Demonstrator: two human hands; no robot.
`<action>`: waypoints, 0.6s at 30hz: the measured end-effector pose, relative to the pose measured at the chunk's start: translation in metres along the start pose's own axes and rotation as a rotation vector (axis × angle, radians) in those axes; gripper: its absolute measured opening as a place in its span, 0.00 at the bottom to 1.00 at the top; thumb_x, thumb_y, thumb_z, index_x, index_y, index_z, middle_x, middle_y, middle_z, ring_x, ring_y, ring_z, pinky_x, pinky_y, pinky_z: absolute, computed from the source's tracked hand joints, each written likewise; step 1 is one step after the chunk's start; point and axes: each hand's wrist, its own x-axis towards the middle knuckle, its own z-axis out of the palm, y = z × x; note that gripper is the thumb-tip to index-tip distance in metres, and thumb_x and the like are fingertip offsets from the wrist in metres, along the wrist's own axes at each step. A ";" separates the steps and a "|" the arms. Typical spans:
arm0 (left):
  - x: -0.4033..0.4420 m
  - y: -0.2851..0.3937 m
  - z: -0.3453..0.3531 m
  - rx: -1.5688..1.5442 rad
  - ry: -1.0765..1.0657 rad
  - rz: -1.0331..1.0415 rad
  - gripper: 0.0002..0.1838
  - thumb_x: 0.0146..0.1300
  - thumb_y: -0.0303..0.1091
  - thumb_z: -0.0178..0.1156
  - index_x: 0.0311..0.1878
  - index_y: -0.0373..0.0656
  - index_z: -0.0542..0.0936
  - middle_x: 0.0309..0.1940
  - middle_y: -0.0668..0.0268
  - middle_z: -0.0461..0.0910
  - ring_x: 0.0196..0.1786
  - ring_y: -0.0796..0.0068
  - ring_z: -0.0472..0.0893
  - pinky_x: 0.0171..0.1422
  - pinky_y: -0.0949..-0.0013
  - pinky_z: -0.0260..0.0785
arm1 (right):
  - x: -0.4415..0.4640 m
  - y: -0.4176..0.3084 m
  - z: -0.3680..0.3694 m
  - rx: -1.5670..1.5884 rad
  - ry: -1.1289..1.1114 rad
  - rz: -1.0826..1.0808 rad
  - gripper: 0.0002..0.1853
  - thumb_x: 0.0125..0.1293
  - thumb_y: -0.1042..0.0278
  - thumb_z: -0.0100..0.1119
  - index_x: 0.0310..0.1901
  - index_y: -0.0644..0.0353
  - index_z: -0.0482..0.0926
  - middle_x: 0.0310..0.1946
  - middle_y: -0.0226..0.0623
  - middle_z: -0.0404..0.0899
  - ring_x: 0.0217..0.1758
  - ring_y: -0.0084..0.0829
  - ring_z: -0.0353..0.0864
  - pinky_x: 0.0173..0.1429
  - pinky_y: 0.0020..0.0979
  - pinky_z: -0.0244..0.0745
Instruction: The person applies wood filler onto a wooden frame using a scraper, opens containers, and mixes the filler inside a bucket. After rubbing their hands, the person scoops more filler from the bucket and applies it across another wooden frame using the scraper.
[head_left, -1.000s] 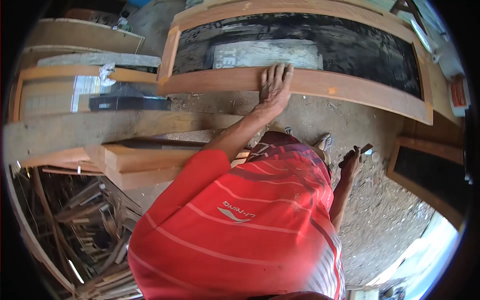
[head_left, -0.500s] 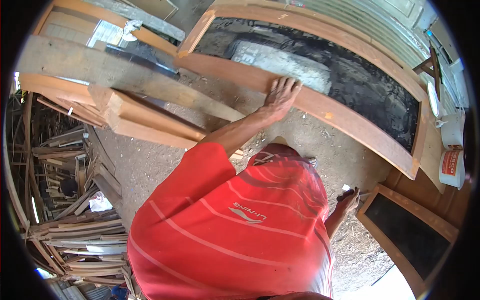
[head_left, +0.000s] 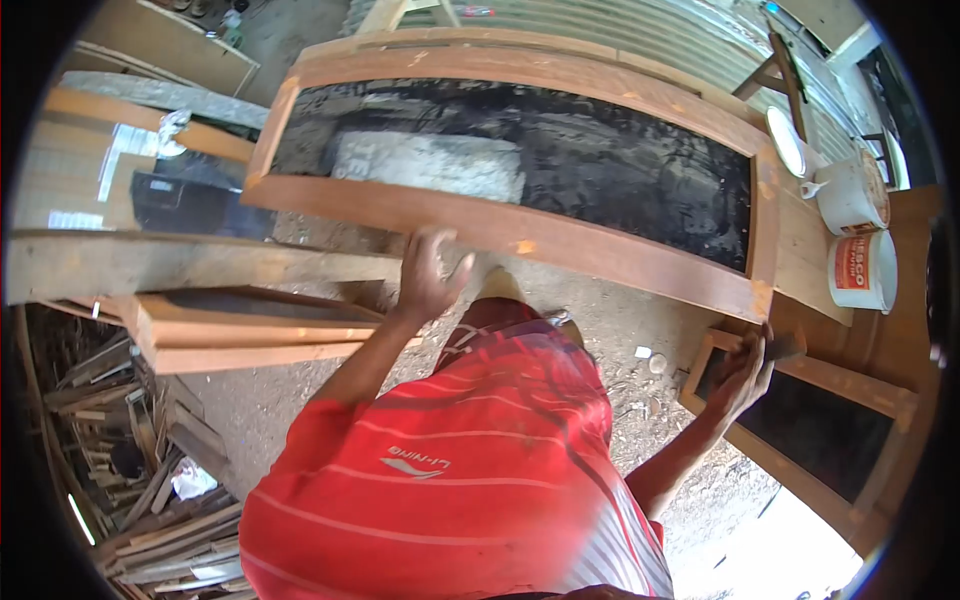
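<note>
A long wooden frame [head_left: 640, 250] with a dark, glossy panel [head_left: 620, 170] lies across the work area, with patches of orange filler on its wood. My left hand [head_left: 430, 275] is open beside the frame's near rail, fingers apart and slightly blurred; whether the fingertips touch the wood I cannot tell. Near the frame's right corner, my right hand [head_left: 740, 375] is closed around what looks like a putty knife [head_left: 787, 346], its flat blade pointing right. The handle is mostly hidden in the fingers. Below that hand is a smaller framed dark panel [head_left: 822, 430].
Two white buckets, an upper one [head_left: 850, 195] and a labelled one [head_left: 862, 272], stand at the right beside a white lid [head_left: 785, 140]. Timber pieces [head_left: 250, 330] and a plank [head_left: 200, 262] extend from the left. Scrap wood [head_left: 180, 530] is piled lower left.
My left hand has come off the near rail and drawn back toward my body. My right hand has risen with the tool to the frame's right corner. The view has shifted right.
</note>
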 end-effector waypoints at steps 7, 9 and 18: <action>-0.056 -0.022 0.035 -0.869 -0.040 -0.960 0.30 0.82 0.61 0.48 0.64 0.42 0.77 0.43 0.60 0.85 0.46 0.66 0.84 0.54 0.57 0.75 | 0.038 -0.047 0.177 -0.396 -0.691 -0.173 0.14 0.77 0.63 0.63 0.53 0.64 0.86 0.29 0.24 0.78 0.28 0.16 0.73 0.31 0.23 0.69; -0.040 -0.028 0.037 -1.061 0.103 -1.068 0.34 0.81 0.66 0.45 0.66 0.43 0.76 0.45 0.61 0.86 0.49 0.67 0.84 0.57 0.56 0.75 | 0.049 -0.047 0.240 -0.506 -0.883 -0.225 0.16 0.79 0.59 0.60 0.50 0.66 0.86 0.28 0.26 0.78 0.26 0.17 0.72 0.32 0.28 0.71; 0.010 -0.026 0.044 -1.466 0.613 -1.146 0.33 0.85 0.59 0.39 0.75 0.39 0.69 0.66 0.57 0.78 0.67 0.61 0.80 0.73 0.55 0.72 | 0.114 -0.005 0.528 -0.819 -1.136 -1.095 0.12 0.77 0.62 0.59 0.44 0.63 0.83 0.38 0.56 0.84 0.39 0.62 0.82 0.44 0.53 0.75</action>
